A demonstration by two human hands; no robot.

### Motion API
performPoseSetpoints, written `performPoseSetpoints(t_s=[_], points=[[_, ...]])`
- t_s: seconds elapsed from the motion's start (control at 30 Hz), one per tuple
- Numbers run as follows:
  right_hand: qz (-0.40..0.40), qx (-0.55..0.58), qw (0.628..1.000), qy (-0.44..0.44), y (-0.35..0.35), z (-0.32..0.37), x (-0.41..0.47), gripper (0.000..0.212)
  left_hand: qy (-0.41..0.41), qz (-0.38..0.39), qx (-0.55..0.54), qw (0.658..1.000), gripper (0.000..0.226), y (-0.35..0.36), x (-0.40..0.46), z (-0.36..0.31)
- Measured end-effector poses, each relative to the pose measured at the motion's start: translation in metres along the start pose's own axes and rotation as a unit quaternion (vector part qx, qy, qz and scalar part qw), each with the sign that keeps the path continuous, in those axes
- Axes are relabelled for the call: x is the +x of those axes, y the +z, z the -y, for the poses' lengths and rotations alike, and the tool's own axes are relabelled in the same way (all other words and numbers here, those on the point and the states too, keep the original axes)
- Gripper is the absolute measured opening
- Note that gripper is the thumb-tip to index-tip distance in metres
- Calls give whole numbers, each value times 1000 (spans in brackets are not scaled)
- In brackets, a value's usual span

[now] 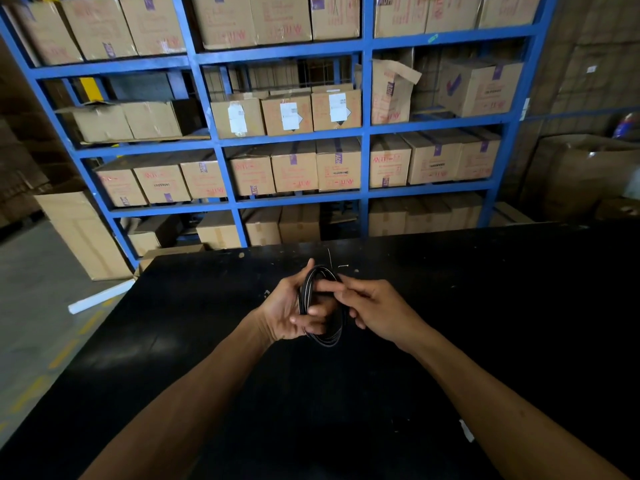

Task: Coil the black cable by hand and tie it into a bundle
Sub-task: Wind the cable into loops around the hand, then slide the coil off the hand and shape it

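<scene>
The black cable [307, 292] is wound into an oval coil of several loops, held upright above the black table [450, 306]. My left hand [287, 308] grips the coil from the left, fingers curled through its middle and thumb up along its far side. My right hand [375, 308] reaches in from the right and pinches the coil's upper right side with thumb and forefinger. The coil's lower end hangs below my left fingers. Two thin pale wire ties [330, 259] lie on the table just beyond the coil.
Blue steel shelving [365, 133] packed with cardboard boxes stands right behind the table's far edge. A white strip [100, 296] lies on the grey floor at left beside a leaning carton [79, 233]. A small white scrap [465, 430] rests on the table near my right forearm.
</scene>
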State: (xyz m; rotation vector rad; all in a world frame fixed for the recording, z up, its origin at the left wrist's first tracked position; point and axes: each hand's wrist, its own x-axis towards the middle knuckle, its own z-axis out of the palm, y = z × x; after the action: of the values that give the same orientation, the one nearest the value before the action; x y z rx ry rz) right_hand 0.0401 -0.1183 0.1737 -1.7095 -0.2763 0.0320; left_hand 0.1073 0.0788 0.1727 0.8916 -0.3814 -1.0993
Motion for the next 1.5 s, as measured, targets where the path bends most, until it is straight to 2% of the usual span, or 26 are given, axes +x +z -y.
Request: performPoseSetpoints(t_s=[0.23, 0.3, 0.37, 0.43, 0.6, 0.73, 0.8, 0.9, 1.03, 1.13, 1.2, 1.3, 1.4, 1.5], points=[[-31, 24, 999, -3, 6, 2, 5, 26, 26, 4, -14, 1000, 74, 5, 0, -3], [-35, 23, 999, -5, 7, -1, 6, 28, 34, -20, -7, 999, 74, 5, -2, -3], [-58, -13, 998, -11, 8, -5, 9, 39, 44, -74, 12, 996, 75, 8, -2, -3], [-93, -108, 990, -23, 9, -8, 8, 43, 67, -159, 54, 984, 74, 12, -2, -3], [-97, -269, 956, -59, 14, -22, -2, 49, 104, -354, 146, 918, 72, 24, -3, 1], [-96, -325, 937, -85, 14, -19, -5, 54, 127, -454, 219, 854, 82, 33, 3, 7], [-109, -368, 918, -102, 15, -16, -6, 48, 137, -462, 229, 846, 89, 35, 6, 9], [-141, -431, 882, -126, 17, -12, -8, 38, 136, -420, 164, 882, 91, 38, 6, 7], [-188, -430, 876, -108, 15, -10, -9, 33, 170, -341, 96, 920, 57, 42, 4, -3], [-204, -419, 879, -102, 12, -8, -10, 34, 207, -292, 54, 932, 32, 47, 0, -2], [-208, -414, 880, -103, 9, -7, -10, 35, 236, -297, 57, 923, 22, 51, 1, 2], [-199, -412, 881, -119, 8, -7, -11, 37, 273, -350, 85, 892, 12, 52, 8, 8], [-181, -412, 883, -135, 5, -10, -14, 41, 245, -383, 128, 881, 13, 50, 8, 6], [-154, -415, 886, -136, 3, -13, -18, 46, 192, -384, 159, 889, 16, 49, 3, 1]])
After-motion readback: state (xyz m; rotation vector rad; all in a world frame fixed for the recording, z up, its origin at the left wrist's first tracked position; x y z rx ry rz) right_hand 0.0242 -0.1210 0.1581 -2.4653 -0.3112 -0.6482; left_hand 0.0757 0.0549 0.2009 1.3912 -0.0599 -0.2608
